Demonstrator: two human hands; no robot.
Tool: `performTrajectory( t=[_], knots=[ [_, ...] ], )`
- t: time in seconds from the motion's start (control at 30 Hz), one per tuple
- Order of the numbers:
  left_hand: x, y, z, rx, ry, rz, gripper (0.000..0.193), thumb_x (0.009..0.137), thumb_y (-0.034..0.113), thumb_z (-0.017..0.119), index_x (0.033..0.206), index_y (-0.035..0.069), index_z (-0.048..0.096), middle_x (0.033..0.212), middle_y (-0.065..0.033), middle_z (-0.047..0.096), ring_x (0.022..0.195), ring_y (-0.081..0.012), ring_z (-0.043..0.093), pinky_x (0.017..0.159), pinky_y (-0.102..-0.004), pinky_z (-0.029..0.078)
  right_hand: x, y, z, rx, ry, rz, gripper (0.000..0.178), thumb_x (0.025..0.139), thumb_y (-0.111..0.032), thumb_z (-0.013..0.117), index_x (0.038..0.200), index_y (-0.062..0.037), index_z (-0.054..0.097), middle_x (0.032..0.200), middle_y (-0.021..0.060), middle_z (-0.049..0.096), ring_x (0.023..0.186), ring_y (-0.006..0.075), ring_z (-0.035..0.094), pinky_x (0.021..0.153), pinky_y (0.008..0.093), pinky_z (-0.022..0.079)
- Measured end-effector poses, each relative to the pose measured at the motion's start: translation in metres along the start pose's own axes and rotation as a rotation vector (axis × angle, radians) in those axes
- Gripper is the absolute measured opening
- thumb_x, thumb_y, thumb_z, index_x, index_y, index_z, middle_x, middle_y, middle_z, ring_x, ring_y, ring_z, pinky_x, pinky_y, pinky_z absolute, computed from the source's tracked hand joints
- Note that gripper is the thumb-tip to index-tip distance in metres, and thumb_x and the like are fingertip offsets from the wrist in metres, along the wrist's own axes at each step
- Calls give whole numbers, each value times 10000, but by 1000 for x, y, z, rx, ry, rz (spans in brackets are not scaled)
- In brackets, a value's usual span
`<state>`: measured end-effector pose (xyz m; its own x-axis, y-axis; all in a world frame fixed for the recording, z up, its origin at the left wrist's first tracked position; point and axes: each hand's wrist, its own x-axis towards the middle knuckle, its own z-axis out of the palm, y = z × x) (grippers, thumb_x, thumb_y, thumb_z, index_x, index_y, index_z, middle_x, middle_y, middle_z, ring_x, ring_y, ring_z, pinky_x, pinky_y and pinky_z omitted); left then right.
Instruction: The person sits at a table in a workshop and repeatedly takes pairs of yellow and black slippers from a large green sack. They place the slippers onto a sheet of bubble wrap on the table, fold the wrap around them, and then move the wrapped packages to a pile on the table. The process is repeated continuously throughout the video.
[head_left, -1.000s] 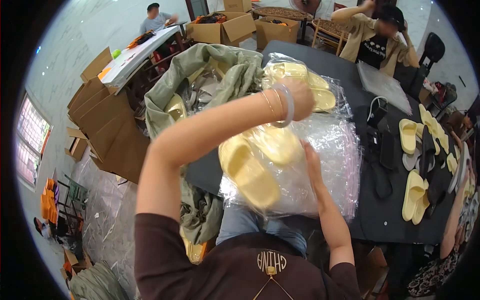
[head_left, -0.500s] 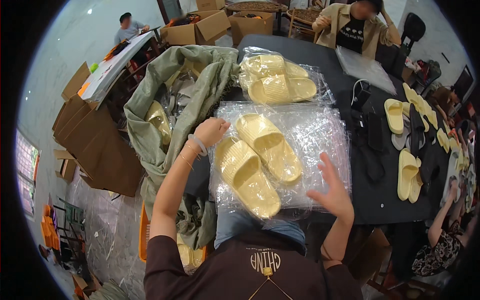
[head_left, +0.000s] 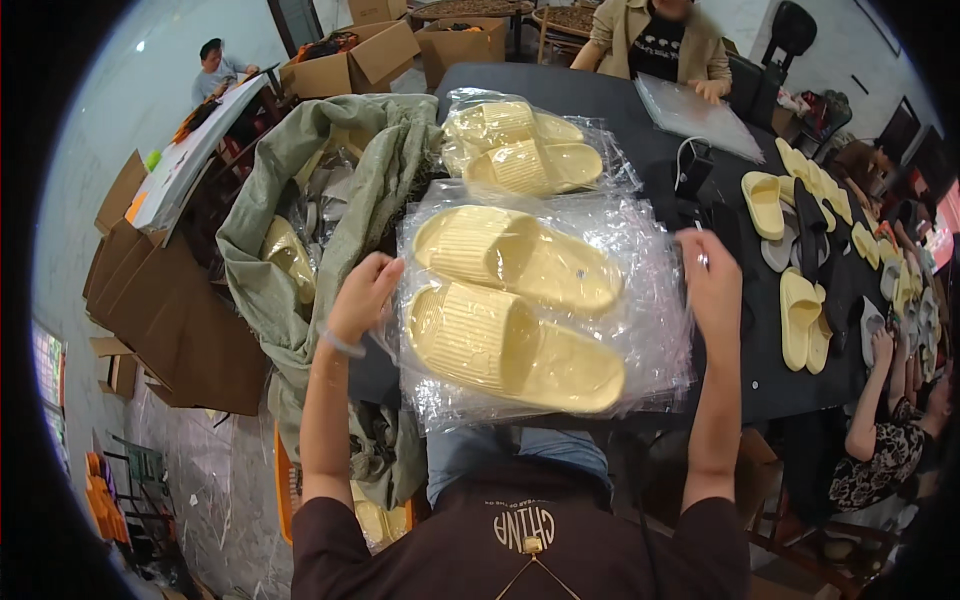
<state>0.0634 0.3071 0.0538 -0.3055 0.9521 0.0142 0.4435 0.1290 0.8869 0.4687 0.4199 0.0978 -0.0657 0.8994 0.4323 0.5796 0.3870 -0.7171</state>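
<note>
A pair of pale yellow slide slippers [head_left: 560, 345] lies side by side inside a clear plastic bag [head_left: 655, 345], toes to the left. Beneath it is a stack of flat clear bags [head_left: 640, 215]. My left hand [head_left: 366, 297] is closed on the bag's left edge, beside the slipper toes. At the opposite edge, my right hand [head_left: 712, 275] has its fingers curled round the plastic, near the heel side. Beyond them, more bagged yellow slippers [head_left: 520, 165] rest at the far part of the dark table [head_left: 690, 420].
A green woven sack [head_left: 262, 180] with bagged slippers stands on the left, near cardboard boxes [head_left: 175, 320]. Loose slippers [head_left: 800, 320] line the table's right side. Across the table sits a person [head_left: 690, 50] by a stack of clear bags [head_left: 700, 115]. Another person's arm [head_left: 868, 400] reaches in at right.
The bagged slippers have turned from slanting to lying crosswise. My left hand has moved down to the bag's left edge; my open right hand has moved up and closed at the right edge.
</note>
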Motion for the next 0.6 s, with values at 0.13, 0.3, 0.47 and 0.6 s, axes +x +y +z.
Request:
performTrajectory(
  t=[0.13, 0.3, 0.47, 0.6],
  knots=[
    [-37, -26, 34, -401, 152, -140, 245, 977, 276, 492, 886, 49, 505, 629, 34, 445, 482, -45, 413, 412, -208, 342, 66, 66, 28, -61, -111, 29, 188, 859, -175, 600, 976, -40, 661, 743, 122, 666, 659, 236, 621, 636, 319, 475],
    [-70, -47, 80, -182, 302, -26, 231, 913, 136, 580, 1069, -3, 479, 793, -58, 514, 600, -101, 491, 503, -239, 412, 65, 107, 60, -237, 4, -86, 221, 831, -174, 644, 1014, -50, 647, 904, 104, 642, 781, 224, 613, 695, 317, 472],
    [-87, -7, 69, 389, 380, 388, 460, 850, 12, 600, 1278, -16, 433, 1157, -167, 518, 1017, -274, 542, 840, -342, 463, 26, 58, 38, 47, -13, -96, 360, 895, -351, 589, 936, 4, 638, 845, 107, 628, 755, 202, 605, 677, 303, 476],
    [-76, -5, 72, 356, 110, 406, 505, 899, 90, 544, 1349, -43, 356, 1361, -241, 407, 1294, -395, 358, 1051, -418, 323, 12, 45, 33, 313, -463, 334, 540, 912, -517, 506, 844, -7, 665, 766, 118, 655, 667, 161, 604, 634, 291, 477]
  ],
)
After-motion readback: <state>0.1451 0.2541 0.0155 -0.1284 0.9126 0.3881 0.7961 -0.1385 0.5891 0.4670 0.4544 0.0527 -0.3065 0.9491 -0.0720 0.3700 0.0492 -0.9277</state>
